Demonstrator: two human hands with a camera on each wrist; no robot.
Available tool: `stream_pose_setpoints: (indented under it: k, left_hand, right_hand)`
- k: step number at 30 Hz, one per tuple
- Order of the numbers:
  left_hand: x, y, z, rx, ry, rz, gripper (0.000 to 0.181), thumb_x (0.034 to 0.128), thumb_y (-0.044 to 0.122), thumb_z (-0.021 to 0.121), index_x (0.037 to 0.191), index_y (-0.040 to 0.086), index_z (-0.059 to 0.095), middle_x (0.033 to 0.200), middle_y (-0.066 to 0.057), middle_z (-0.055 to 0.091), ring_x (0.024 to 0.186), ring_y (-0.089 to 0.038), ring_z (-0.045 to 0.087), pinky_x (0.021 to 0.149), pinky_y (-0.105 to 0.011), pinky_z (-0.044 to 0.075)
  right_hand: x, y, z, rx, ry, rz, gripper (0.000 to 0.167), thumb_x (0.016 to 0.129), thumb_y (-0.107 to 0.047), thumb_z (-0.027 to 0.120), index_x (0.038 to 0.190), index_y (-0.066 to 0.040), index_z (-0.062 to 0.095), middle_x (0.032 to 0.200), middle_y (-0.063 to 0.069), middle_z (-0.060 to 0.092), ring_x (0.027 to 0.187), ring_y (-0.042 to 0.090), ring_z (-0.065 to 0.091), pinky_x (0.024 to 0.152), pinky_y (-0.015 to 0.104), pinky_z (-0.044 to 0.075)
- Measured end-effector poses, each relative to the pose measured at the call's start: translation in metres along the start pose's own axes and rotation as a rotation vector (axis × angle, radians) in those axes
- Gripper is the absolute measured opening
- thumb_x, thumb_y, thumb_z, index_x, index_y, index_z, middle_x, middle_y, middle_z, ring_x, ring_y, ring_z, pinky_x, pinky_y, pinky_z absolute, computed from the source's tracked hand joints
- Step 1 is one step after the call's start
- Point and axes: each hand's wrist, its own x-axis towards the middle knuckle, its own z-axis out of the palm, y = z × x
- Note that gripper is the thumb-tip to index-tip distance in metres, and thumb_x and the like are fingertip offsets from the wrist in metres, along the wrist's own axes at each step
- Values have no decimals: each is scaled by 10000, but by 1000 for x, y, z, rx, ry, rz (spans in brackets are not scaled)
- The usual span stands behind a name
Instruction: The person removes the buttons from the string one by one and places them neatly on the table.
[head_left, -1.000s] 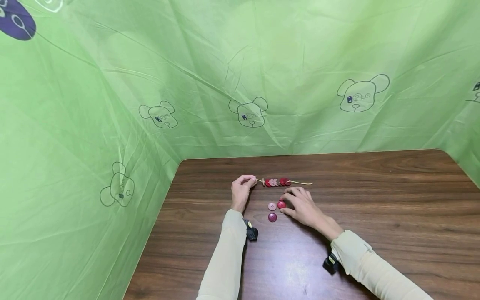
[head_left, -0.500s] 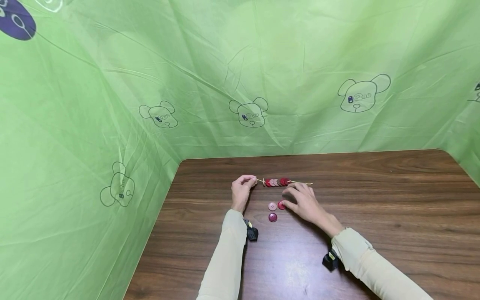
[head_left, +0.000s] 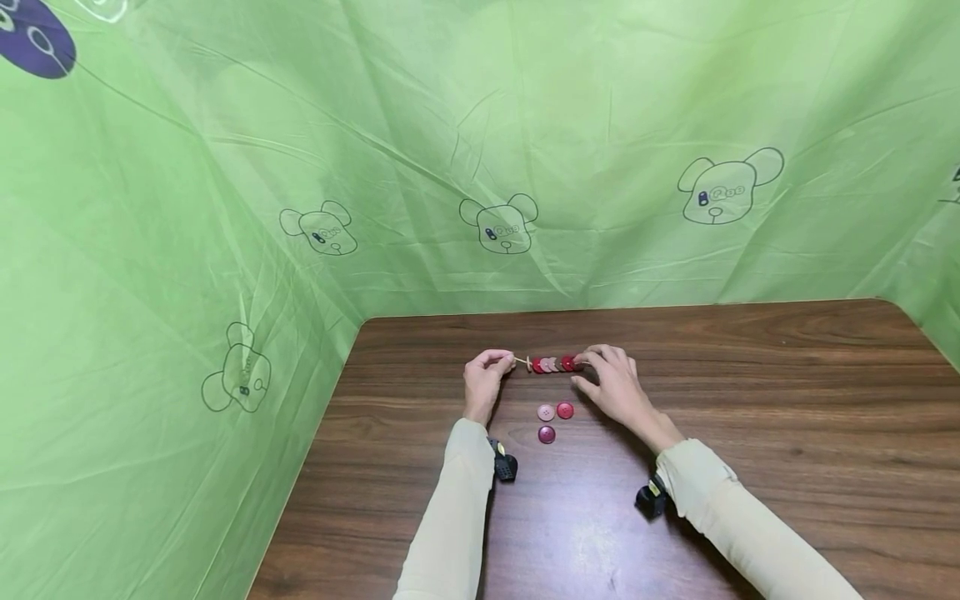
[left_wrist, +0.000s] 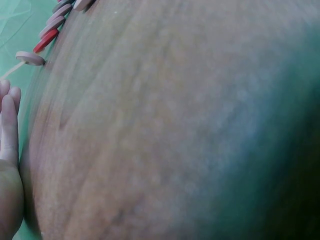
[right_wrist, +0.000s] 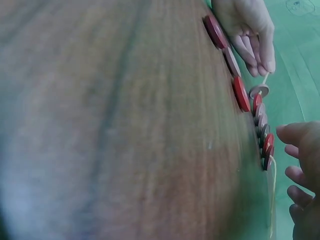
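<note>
Several red, pink and dark buttons [head_left: 550, 364] are strung in an overlapping row on a thin pale string [right_wrist: 273, 195]. My left hand [head_left: 482, 383] pinches the string's left end; beside those fingertips a pale button [right_wrist: 259, 90] stands on edge on the string. My right hand [head_left: 617, 387] is at the row's right end, fingers loosely bent. In the right wrist view a gap shows between its thumb and fingers, with nothing held. Whether a fingertip touches the end button is unclear. Nearer lie three loose buttons: pink [head_left: 546, 412], red [head_left: 565, 410] and purple [head_left: 547, 434].
The buttons lie on a brown wood-grain table [head_left: 750, 417]. A green sheet [head_left: 600, 250] printed with bear heads hangs behind the table and along its left side. Black wrist cameras [head_left: 651, 498] sit below both cuffs.
My right hand has left the loose red button and moved up to the right end of the strung row. The red button stays on the table. My left hand keeps its pinch, nearly still.
</note>
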Motion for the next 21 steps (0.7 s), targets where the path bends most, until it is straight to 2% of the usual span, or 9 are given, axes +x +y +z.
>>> stream_pose_setpoints:
  k: [4,11,21]
  left_hand:
    - [0,0,0,4,0,1,167,861,102,708,955,-36,719,934,-244,708,915,-358,689,834,-397,571]
    - [0,-1,0,20,13,6,141,845,123,730,917,2,727,862,-143,728,811,-196,710,760,-281,584]
    - [0,0,0,39,13,15,130,847,125,728,906,10,731,855,-137,726,791,-180,704,751,-271,583]
  right_hand:
    - [4,2,0,-21,-25,37,389,826,-252,736,1166,-87,643,1232,157,550,1173,375,418,926,508,307]
    - [9,4,2,-57,-54,68,444,827,-250,733,1228,-96,620,1273,180,525,1191,409,399,940,538,300]
    - [13,5,5,-57,-64,103,401,842,-277,720,1194,-100,644,1270,184,527,1189,411,396,943,540,296]
